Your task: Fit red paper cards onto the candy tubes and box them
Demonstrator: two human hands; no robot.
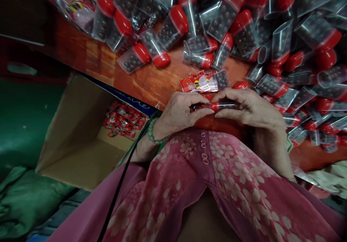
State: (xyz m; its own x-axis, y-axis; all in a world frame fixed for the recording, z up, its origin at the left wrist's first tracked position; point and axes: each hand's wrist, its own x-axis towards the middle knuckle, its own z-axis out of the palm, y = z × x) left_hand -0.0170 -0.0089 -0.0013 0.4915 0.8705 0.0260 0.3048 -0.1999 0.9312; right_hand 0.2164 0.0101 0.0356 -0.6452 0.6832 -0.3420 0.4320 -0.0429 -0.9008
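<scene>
In front of my body, at the table's edge, my two hands meet fingertip to fingertip. My left hand [179, 112], with a green bead bracelet at the wrist, pinches a small red printed packet [199, 107]. The fingers of my right hand [248, 108] close round a clear tube with a red end [224, 105], whose red end touches or nearly touches the packet. How the two are joined is hidden by my fingers. Just beyond my hands lie red printed cards [199, 83] and a clear piece with dark beads [222, 80].
Many clear, red-ended tubes of dark beads [135, 58] are heaped across the back and right of the wooden table [151, 83]. A plastic bag of red printed items [78, 8] lies far left. Below left stands an open cardboard box [89, 162] with red packets [123, 121] inside.
</scene>
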